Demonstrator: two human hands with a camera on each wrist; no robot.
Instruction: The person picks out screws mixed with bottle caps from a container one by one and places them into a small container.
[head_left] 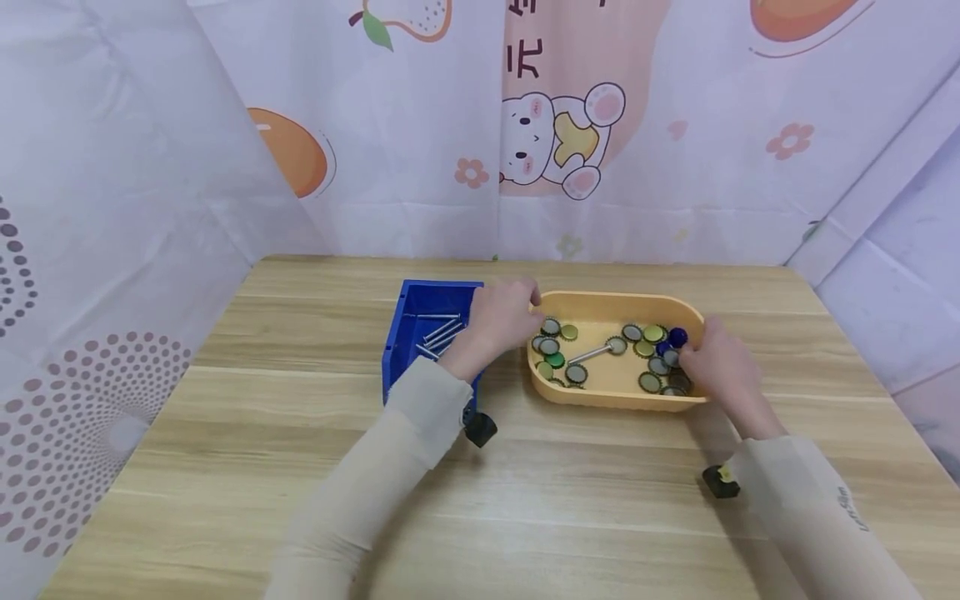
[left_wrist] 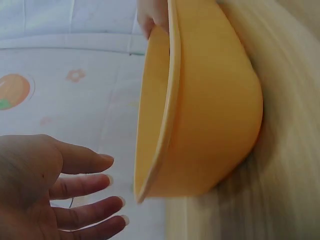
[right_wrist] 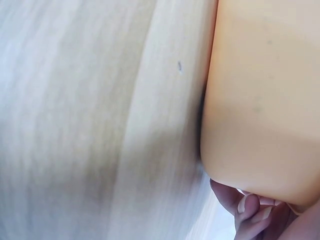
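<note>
A yellow oval tray (head_left: 600,402) stands on the table, with bottle caps (head_left: 576,374), two dark blue balls (head_left: 677,337) and one bolt (head_left: 589,354) in it. At its right end my right hand (head_left: 718,367) grips the rim, thumb over the edge; in the right wrist view curled fingers (right_wrist: 248,206) show against the tray's outer end (right_wrist: 265,125). My left hand (head_left: 498,317) hovers between the tray's left end and the blue bin (head_left: 396,342). The left wrist view has its fingers (left_wrist: 82,186) extended, apart from the tray's rim (left_wrist: 172,95).
Several long bolts (head_left: 442,333) lie inside the blue bin, left of the tray. The wooden table (head_left: 570,508) reaches back to a patterned cloth (head_left: 390,167) hanging behind it. Black wrist cameras (head_left: 481,429) sit below both cuffs.
</note>
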